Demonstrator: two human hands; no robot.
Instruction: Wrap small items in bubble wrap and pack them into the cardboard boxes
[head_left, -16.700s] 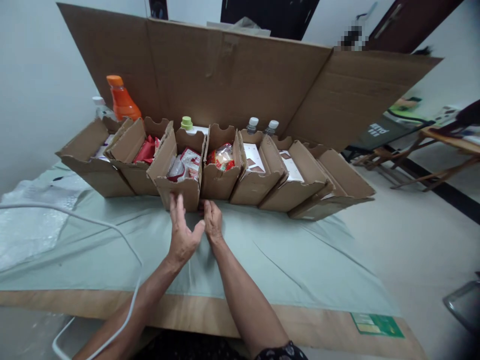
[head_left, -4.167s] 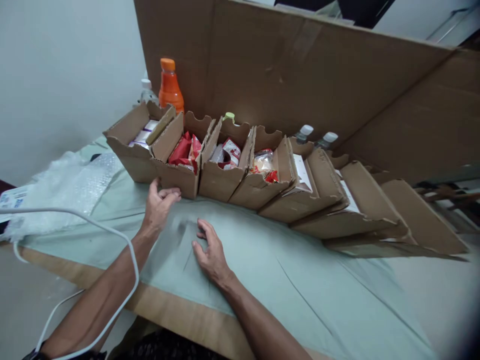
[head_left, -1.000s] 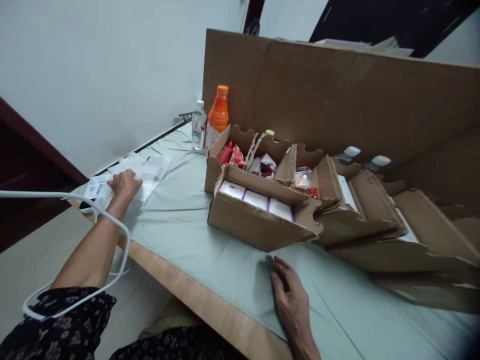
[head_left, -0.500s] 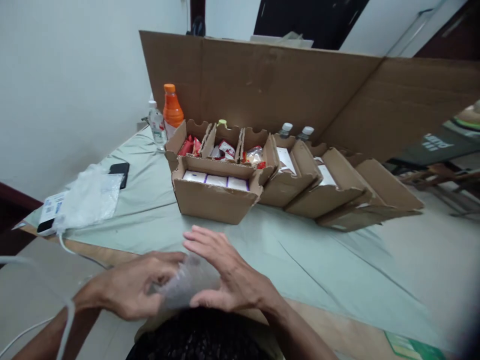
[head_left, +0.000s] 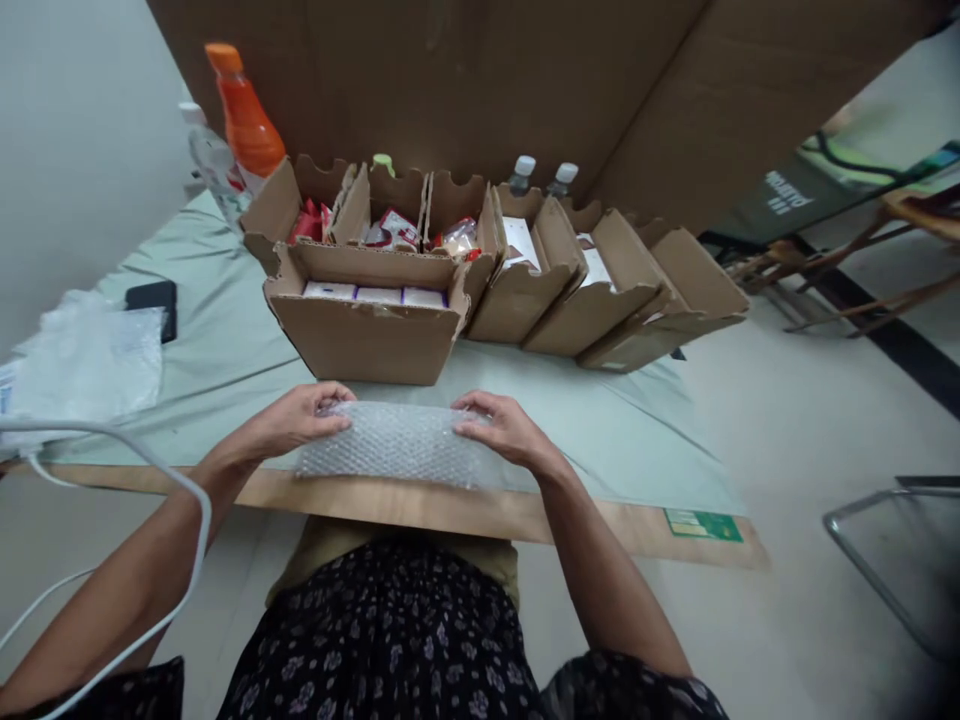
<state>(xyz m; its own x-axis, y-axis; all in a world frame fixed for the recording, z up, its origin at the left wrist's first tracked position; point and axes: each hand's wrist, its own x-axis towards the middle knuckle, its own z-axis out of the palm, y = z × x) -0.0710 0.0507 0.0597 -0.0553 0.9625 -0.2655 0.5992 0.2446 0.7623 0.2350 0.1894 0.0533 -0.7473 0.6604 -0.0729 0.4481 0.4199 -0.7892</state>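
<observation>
Small bubble wrap sheet (head_left: 397, 442) at the desk's front edge, lower part over the bare wood strip (head_left: 525, 515), drawn out sideways. Grip: left hand (head_left: 300, 415) pinching its left end, right hand (head_left: 506, 428) its right end. Change: half a second ago the sheet was a blur low by the lap; now spread between both hands, so likely being opened out or straightened. Just beyond, apart from it: a carton (head_left: 360, 340) of white, purple-edged packs, standing crosswise before a row of cartons (head_left: 536, 280). Surface: pale green cloth (head_left: 600, 425), wrinkled; at left a phone (head_left: 154, 303) and a heap of bubble wrap (head_left: 97, 365). Room: cardboard screen (head_left: 450, 90) behind, orange bottle (head_left: 247, 125) at its left, pale floor (head_left: 765, 420), metal-framed seat (head_left: 862, 550) lower right, partly in view.
</observation>
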